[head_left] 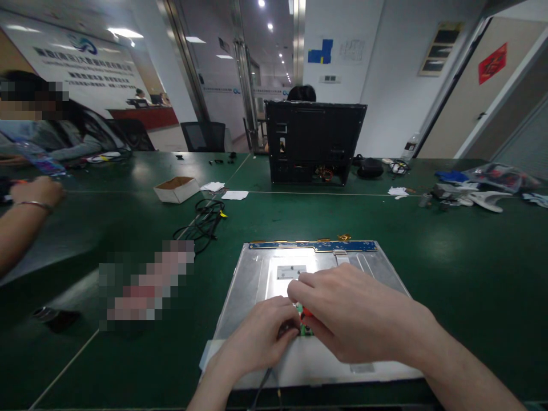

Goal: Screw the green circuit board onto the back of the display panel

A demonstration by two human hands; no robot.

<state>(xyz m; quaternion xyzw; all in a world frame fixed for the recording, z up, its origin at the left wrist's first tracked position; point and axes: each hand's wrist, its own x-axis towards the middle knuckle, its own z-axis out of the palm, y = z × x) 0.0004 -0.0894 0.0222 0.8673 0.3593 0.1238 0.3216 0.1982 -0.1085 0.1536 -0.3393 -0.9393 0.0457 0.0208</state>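
A red object [306, 312] is being clasped in the right grip [345, 308], just beside the green board [305, 331]. The board is being flanked by the left grip [262, 326], whose hold cannot be told.

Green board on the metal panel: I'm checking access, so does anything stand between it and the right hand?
Between the right hand and the green board, only the red object that hand holds shows. The left hand is at the board's left; the hands hide some of it.

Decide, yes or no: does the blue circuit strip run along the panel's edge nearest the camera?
No: the blue circuit strip runs along the far edge of the panel, beyond the left hand and right hand.
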